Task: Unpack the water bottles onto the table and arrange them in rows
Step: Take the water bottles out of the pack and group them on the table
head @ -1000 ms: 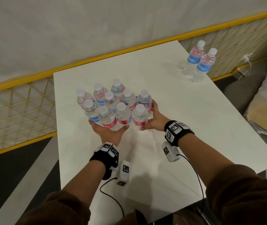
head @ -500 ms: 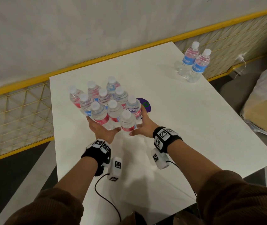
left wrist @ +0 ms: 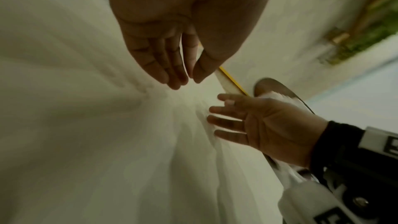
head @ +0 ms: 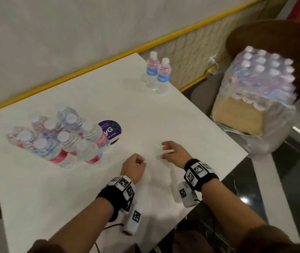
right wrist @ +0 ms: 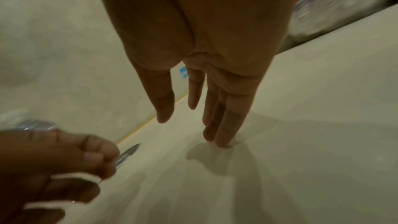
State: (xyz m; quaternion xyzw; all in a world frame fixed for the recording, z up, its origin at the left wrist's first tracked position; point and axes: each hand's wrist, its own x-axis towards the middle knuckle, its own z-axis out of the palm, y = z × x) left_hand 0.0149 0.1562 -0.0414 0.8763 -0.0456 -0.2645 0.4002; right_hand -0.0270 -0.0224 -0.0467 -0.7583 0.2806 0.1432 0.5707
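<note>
Water bottles (head: 58, 139) are standing clustered left of both empty hands: left hand (head: 133, 166) hovering loosely curled, right hand (head: 174, 152) hovering with fingers spread, over the bench (head: 163, 121).

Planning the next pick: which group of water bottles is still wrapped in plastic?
The shrink-wrapped pack on the seat right of the table. The cluster of bottles and the pair of bottles stand loose on the tabletop.

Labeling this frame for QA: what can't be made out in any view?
- Bottle cluster, head view: motion blur, exact count and rows unclear.
- Wrapped pack, head view: film and blur hide the labels.
- Purple sticker, head view: partly hidden by bottles.
- Left hand, left wrist view: blurred; fingers curl loosely, nothing held.
- Right hand: empty.
</note>
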